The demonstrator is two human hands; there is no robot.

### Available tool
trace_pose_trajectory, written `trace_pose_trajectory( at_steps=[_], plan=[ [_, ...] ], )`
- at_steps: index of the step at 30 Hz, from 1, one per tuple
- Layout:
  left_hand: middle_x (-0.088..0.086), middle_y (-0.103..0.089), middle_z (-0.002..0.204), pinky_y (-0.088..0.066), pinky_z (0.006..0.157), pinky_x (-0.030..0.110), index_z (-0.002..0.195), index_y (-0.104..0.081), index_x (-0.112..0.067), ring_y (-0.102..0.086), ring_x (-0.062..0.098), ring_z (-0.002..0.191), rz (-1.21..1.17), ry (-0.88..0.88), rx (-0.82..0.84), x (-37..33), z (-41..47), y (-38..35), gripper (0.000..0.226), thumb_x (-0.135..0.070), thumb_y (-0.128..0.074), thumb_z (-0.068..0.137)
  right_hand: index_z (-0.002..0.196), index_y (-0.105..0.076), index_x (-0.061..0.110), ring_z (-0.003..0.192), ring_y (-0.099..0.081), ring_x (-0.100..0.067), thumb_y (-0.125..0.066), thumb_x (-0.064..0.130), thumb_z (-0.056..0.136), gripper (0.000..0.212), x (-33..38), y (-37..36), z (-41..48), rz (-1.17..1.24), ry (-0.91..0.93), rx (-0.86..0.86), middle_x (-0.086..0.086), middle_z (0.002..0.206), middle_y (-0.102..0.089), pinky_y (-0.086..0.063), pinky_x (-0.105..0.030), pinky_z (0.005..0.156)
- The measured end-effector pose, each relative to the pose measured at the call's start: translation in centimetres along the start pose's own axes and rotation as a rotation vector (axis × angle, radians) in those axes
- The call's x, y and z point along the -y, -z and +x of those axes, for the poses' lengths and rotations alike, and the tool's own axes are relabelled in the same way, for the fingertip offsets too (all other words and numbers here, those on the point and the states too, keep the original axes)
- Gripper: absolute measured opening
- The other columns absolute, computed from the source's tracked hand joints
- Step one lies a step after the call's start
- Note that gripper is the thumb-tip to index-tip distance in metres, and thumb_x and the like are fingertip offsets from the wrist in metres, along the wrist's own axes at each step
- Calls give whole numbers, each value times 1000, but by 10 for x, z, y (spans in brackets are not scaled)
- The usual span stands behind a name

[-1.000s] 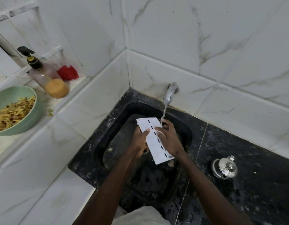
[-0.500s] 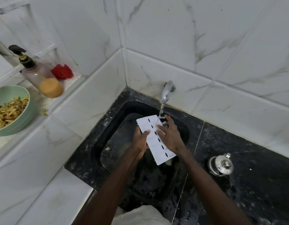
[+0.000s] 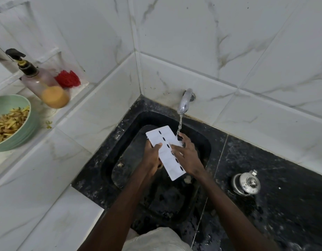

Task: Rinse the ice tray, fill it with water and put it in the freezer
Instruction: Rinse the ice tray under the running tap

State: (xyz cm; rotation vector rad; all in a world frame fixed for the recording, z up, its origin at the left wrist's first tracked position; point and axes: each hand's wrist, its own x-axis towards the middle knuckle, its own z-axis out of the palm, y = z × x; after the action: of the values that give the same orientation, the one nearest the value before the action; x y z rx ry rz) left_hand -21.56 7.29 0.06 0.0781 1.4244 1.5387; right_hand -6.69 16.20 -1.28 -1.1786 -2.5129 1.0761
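Observation:
A white ice tray [image 3: 161, 137] with a row of dark oval slots is held tilted over the black sink [image 3: 124, 134]. My left hand [image 3: 152, 156] grips its left edge, thumb on top. My right hand [image 3: 188, 154] lies on the tray's right side with fingers spread; its fingertips are under the stream. Water runs from the chrome tap [image 3: 184, 101] onto the tray's far right corner.
A green bowl [image 3: 29, 124] of yellow strips, a pump bottle [image 3: 42, 84] and a red scrubber [image 3: 67, 78] stand on the white ledge at left. A steel lidded pot [image 3: 246, 182] sits on the black counter at right. White tiled walls close the corner.
The tray and both hands have stayed under the running tap. My right fingers have shifted slightly over the tray's surface. The camera view moved a little.

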Motion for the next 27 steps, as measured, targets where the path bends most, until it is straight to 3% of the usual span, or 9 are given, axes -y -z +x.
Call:
trace_pose_trajectory(
  at_steps=[3, 6, 10, 16, 20, 23, 27],
  plan=[
    [15, -68, 133, -62, 75, 45, 146, -46, -16, -71, 37, 110, 19, 14, -11, 2, -1, 1, 46, -7, -57, 103, 120, -75, 35, 143, -33, -28, -48, 43, 102, 33, -6, 9, 2, -103, -1, -48, 2, 166, -22, -36, -58, 113],
    [14, -69, 132, -63, 70, 42, 145, -46, -16, -72, 36, 109, 16, 14, 17, 5, -2, -5, 43, -7, -56, 103, 127, -70, 31, 144, -33, -33, -47, 46, 103, 36, -4, 8, 7, -203, -53, -53, -3, 169, -16, -34, -58, 114],
    [15, -67, 134, -63, 78, 45, 147, -46, -17, -71, 36, 112, -11, -8, 10, 1, 2, 3, 46, -6, -56, 103, 134, -67, 33, 149, -27, -26, -48, 51, 105, 40, 2, 0, 2, -62, 20, 49, 7, 170, -12, -31, -57, 119],
    [13, -68, 133, -63, 79, 44, 145, -47, -15, -70, 34, 113, 7, -31, -12, 4, 2, 4, 44, -4, -54, 104, 123, -73, 28, 142, -39, -23, -49, 45, 104, 35, -10, -3, -4, 17, -39, -136, 3, 164, -22, -43, -55, 112],
    [13, -68, 133, -60, 89, 52, 146, -46, -18, -69, 36, 115, -12, -45, -44, 2, 7, 8, 45, -4, -54, 103, 134, -68, 29, 147, -33, -24, -48, 52, 103, 44, -7, -17, -13, -38, 17, -30, 4, 168, -17, -37, -56, 117],
    [12, -67, 134, -58, 94, 57, 146, -46, -18, -69, 35, 116, -16, -41, -46, 3, 8, 13, 46, -5, -56, 103, 131, -69, 36, 146, -32, -24, -46, 53, 104, 39, -7, -17, -18, -109, 9, -30, 5, 169, -18, -32, -56, 117],
    [13, -68, 133, -62, 85, 49, 147, -46, -18, -69, 35, 115, -13, -34, -23, 8, 1, 7, 47, -5, -56, 103, 129, -70, 29, 148, -28, -28, -41, 58, 103, 48, -4, -14, -10, -187, -87, -100, 2, 169, -16, -30, -61, 117]
  ],
)
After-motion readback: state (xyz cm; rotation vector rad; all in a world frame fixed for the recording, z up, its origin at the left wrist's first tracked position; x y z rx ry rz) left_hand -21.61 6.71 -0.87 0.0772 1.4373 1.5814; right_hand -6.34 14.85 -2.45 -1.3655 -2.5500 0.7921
